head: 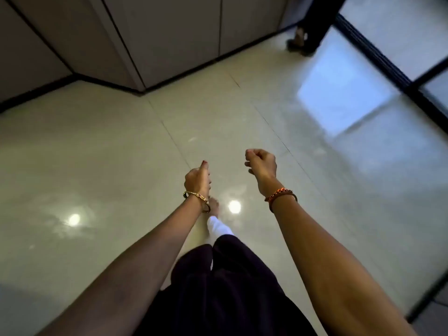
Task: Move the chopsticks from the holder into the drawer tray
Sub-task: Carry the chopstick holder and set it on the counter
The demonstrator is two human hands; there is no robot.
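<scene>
My left grip is loosely curled with nothing in it, one finger poking forward toward twelve o'clock; my right grip is clenched into a small fist, also on nothing. Both forearms reach out over the floor, wrists raised, which I read as arms carried forward while walking, not as a reach for anything. A gold bangle sits on the left wrist and an orange cord bracelet on the right.

Neither the chopsticks nor their holder nor the drawer tray shows anywhere in view (so I cannot say where they are). What I do see is glossy pale tile with two ceiling lights mirrored in it, grey cabinet fronts from ten to twelve o'clock, and a dark-framed glass door at two o'clock throwing a blue patch on the tile. My own foot steps ahead below the left wrist; another person's foot stands at one o'clock.

I judge the task not yet begun: I still have to get to the holder.
</scene>
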